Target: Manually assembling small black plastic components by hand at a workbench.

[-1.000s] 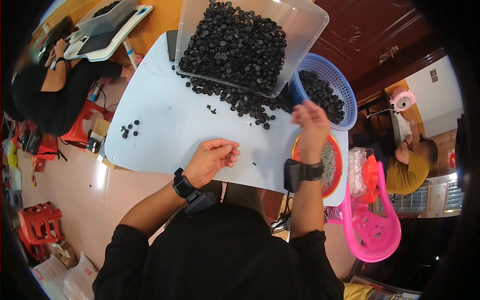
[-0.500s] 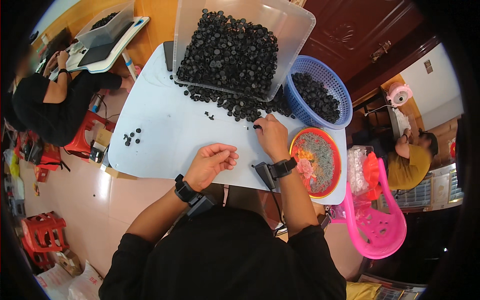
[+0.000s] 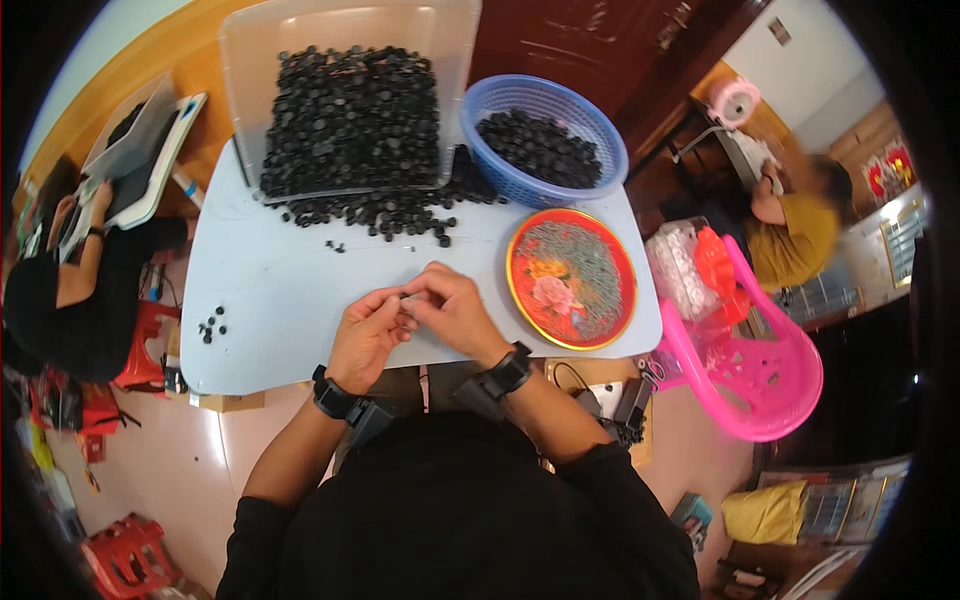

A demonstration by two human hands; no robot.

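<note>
The left hand [image 3: 368,335] and the right hand [image 3: 452,312] meet over the near edge of the pale blue surface [image 3: 270,290], fingertips drawn together and touching each other. Both hands are curled nearly closed, pinching a small dark piece [image 3: 405,297] between them; it is too small to tell its shape. Each wrist carries a black band. Beyond the hands, at the far side of the surface, stands a clear plastic tub [image 3: 345,110] heaped with small black caps, and a spill of loose black caps [image 3: 395,212] trails out of its open front onto the surface, well apart from the hands. Just right of the tub sits a round blue basket [image 3: 590,165] holding more black caps. To the right of the hands, near them, lies a round red tray [image 3: 571,278] with an orange rim and a flower pattern, covered by a grey layer of tiny pieces. A little cluster of black caps [image 3: 211,325] lies alone near the left edge of the surface. Off the right edge stand a pink plastic chair [image 3: 760,375] and a clear bag of pale pieces [image 3: 678,270]. Another person in black [image 3: 75,300] sits at the left, and a person in a yellow top [image 3: 795,225] at the right.
</note>
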